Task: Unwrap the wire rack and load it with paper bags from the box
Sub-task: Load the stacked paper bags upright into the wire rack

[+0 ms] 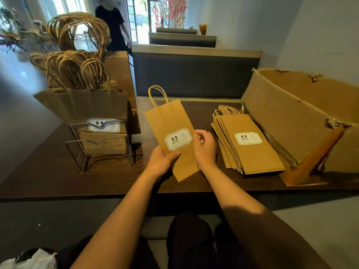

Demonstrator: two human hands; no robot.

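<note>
I'm looking down on the dark wooden desk, and the biggest thing on it is the torn-open cardboard box lying on its side at the far right. Over on the left stands the wire rack, already packed with upright paper bags, their twisted handles fanning up high above it, a 9.9 label showing at the front. Between box and centre, just beside the box's open flap, lies a flat stack of bags, top one label-up, handles pointing away from me. Now the centre: one single paper bag is held up off the desk, tilted, handle at the far end, its 9.9 sticker facing me. Left hand has a grip on the bag's lower left edge, thumb laid across the front just under the sticker. Right hand grasps the bag's right edge, fingers curled at the sticker's side. In the background a person in black stands by the window.
</note>
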